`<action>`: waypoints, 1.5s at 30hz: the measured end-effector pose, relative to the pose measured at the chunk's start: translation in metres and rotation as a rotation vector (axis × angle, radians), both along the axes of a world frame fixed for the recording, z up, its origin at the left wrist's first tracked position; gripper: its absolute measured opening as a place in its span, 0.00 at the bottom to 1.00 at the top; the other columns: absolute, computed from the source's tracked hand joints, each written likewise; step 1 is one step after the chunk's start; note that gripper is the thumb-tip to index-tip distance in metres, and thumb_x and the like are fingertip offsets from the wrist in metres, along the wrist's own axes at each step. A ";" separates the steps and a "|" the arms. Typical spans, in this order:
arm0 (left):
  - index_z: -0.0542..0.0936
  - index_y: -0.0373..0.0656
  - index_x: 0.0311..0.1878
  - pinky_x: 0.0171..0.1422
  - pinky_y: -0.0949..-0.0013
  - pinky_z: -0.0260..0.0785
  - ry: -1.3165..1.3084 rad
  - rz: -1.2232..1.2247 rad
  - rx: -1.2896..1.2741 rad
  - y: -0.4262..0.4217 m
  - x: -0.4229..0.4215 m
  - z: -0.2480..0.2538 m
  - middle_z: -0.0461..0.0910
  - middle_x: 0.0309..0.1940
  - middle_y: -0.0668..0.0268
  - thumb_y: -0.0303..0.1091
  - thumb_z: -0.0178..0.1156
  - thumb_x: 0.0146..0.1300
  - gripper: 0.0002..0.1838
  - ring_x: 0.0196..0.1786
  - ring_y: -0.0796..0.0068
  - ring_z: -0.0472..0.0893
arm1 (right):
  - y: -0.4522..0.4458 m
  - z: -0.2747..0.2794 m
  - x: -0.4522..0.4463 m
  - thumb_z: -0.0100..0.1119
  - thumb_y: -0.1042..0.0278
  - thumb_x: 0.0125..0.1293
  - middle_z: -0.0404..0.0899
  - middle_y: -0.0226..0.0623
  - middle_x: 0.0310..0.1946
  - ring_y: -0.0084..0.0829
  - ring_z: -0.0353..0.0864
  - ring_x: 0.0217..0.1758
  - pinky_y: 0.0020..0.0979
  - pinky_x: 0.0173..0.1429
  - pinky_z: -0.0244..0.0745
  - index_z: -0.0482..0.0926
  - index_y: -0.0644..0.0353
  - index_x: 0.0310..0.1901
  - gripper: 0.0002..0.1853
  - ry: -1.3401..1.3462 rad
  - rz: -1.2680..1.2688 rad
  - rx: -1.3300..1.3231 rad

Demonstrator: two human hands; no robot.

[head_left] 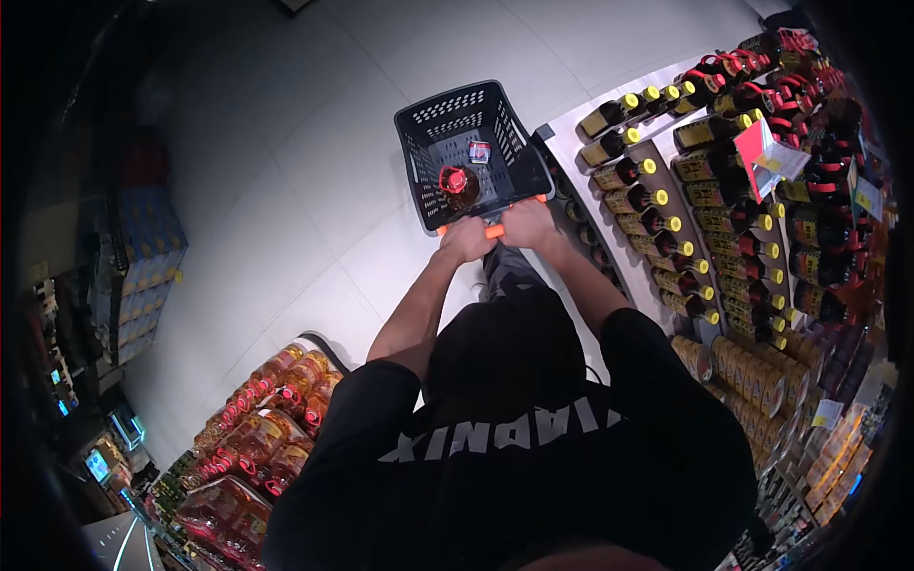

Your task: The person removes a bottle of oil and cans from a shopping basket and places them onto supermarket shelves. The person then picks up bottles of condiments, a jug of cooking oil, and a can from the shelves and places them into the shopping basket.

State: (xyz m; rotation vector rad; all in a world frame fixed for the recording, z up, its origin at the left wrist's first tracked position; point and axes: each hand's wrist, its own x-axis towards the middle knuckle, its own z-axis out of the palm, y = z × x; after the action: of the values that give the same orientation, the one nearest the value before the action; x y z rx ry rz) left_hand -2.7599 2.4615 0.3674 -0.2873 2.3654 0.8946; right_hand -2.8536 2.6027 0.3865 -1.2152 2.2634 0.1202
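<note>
Both of my hands grip the orange handle [494, 231] of a dark grey shopping basket cart [411, 152] in front of me. My left hand [466, 238] is wrapped round the handle's left part, and my right hand [526, 224] holds it further right. Inside the basket, a large bottle [464, 190] of dark liquid with a red cap and red handle stands near my side. A small package [480, 152] with a red, white and blue label lies beyond it on the basket floor.
Close on the right, a shelf [571, 128] holds rows of dark bottles [657, 224] with yellow caps. Oil bottles [262, 438] are stacked at the lower left. Stacked boxes [148, 276] stand further left. Pale floor tiles [324, 181] run ahead and left of the cart.
</note>
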 end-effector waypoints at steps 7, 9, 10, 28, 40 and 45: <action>0.87 0.41 0.39 0.58 0.53 0.76 -0.007 -0.027 -0.024 -0.060 -0.052 -0.004 0.86 0.41 0.49 0.43 0.65 0.57 0.15 0.48 0.47 0.84 | -0.058 0.002 -0.048 0.61 0.60 0.56 0.89 0.41 0.36 0.40 0.89 0.42 0.41 0.49 0.83 0.89 0.54 0.36 0.12 -0.087 -0.055 0.069; 0.87 0.40 0.38 0.58 0.53 0.76 0.004 -0.073 -0.036 -0.080 -0.069 -0.004 0.86 0.41 0.49 0.43 0.65 0.56 0.15 0.49 0.48 0.84 | -0.071 -0.008 -0.061 0.62 0.57 0.56 0.88 0.43 0.33 0.42 0.89 0.39 0.42 0.47 0.83 0.89 0.55 0.34 0.13 -0.075 -0.077 -0.005; 0.87 0.40 0.38 0.58 0.52 0.76 -0.002 -0.097 -0.034 -0.086 -0.070 -0.006 0.86 0.41 0.49 0.43 0.65 0.56 0.15 0.50 0.48 0.84 | -0.073 -0.013 -0.059 0.63 0.55 0.55 0.88 0.44 0.32 0.42 0.89 0.38 0.42 0.46 0.83 0.89 0.55 0.33 0.14 -0.080 -0.089 -0.035; 0.88 0.42 0.37 0.51 0.51 0.78 0.059 -0.571 -0.100 -0.218 -0.194 -0.019 0.86 0.37 0.50 0.44 0.64 0.53 0.16 0.44 0.48 0.85 | -0.181 -0.023 -0.102 0.58 0.56 0.56 0.87 0.49 0.35 0.48 0.89 0.40 0.46 0.47 0.83 0.88 0.61 0.36 0.17 -0.071 -0.555 -0.064; 0.88 0.43 0.40 0.54 0.52 0.78 0.168 -0.825 -0.147 -0.245 -0.324 -0.008 0.86 0.38 0.48 0.44 0.68 0.51 0.17 0.44 0.48 0.86 | -0.210 -0.015 -0.188 0.62 0.53 0.55 0.87 0.53 0.39 0.51 0.87 0.45 0.46 0.53 0.82 0.87 0.63 0.39 0.20 -0.172 -0.816 -0.143; 0.88 0.45 0.41 0.55 0.52 0.78 0.113 -0.861 -0.170 -0.227 -0.383 -0.002 0.86 0.40 0.49 0.44 0.67 0.53 0.17 0.46 0.49 0.86 | -0.194 -0.011 -0.241 0.62 0.56 0.55 0.86 0.54 0.39 0.50 0.87 0.46 0.46 0.53 0.82 0.87 0.63 0.38 0.18 -0.182 -0.874 -0.170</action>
State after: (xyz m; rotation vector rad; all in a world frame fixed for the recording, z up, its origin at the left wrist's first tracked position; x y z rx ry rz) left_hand -3.1429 2.2343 0.3657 0.6914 2.3110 0.2957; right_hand -3.0945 2.4090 0.3759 -0.2056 2.4561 -0.4961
